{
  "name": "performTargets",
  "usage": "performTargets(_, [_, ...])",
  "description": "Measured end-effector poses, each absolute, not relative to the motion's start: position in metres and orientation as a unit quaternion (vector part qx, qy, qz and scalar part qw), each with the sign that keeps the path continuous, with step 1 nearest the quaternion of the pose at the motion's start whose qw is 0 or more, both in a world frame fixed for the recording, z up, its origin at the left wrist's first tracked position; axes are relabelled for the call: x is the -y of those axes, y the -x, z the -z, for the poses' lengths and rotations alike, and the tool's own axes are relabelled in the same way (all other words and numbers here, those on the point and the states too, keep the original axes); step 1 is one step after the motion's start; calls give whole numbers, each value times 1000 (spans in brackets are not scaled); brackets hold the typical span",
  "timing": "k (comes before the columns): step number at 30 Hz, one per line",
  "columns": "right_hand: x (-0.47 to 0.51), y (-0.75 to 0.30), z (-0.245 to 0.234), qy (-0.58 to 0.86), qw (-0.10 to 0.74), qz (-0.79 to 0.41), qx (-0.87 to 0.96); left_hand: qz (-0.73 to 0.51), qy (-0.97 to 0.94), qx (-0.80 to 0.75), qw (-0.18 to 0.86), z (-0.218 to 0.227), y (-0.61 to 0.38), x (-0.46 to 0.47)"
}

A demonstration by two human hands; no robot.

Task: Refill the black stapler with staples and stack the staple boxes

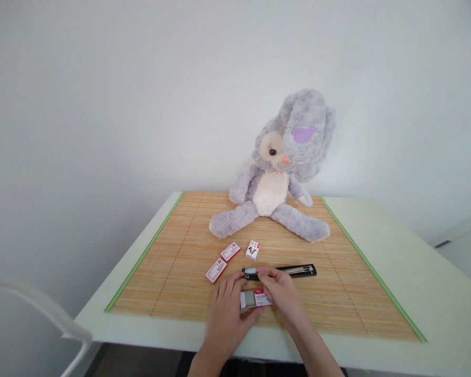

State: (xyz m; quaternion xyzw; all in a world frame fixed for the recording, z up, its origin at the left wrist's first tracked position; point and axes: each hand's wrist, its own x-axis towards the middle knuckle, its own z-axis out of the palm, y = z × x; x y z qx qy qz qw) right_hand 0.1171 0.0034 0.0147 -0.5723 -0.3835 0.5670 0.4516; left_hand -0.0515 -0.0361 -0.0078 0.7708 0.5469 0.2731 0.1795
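1. The worktop (400, 225) runs back to the wall (141, 94); its near edge lies just in front of the wrists, and a wide pale strip extends to the right.
2. A slatted mat (172, 235) with green side borders covers the middle, its slats showing broadly left and right of the hands.
3. Left-hand grip (226, 317): thumb spread from the fingers, with the opened small box (249, 299) in the gap between them, on the near part of the mat. Whether it is clenched on that box, I cannot tell.
4. Right-hand grip (282, 293): fingers bent, one tip touching the left end of the long black tray-like piece (313, 270), another at the small box's right end. Whether anything is pinched there, I cannot tell.
5. The small box has red and white printing and a grey section; the black piece, just beyond it, holds slim silvery parts lengthwise.
6. Beyond the left hand lie two red-and-white boxes (216, 270), corners near each other, and to their right a white box (253, 250); their contents are hidden.
7. A plush toy (270, 193) sits at the back, one ear hiding part of its face.
8. At lower left, a blurred white curved strip (43, 308) is cut off by the frame.
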Motion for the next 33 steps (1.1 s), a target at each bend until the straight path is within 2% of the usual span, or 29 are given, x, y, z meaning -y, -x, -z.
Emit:
performTargets(3, [-9,-114,-12,564,446,-564,405,-277,-770,-544,184,7,51,36])
performTargets(9, [-23,-109,-8,564,397,-453,564,-291,-772,-531,196,6,54,35])
performTargets(13, [-19,-114,-24,570,369,-391,622,-304,-769,-522,207,4,57,36])
performTargets(20, [12,-120,-45,547,202,-325,745,-279,-754,-560,199,0,60,39])
performTargets(23, [16,-117,-39,555,167,-302,757,-275,-759,-556,199,-2,61,38])
performTargets(33, [10,-117,-29,582,154,-290,744,-279,-758,-556,198,-7,60,38])
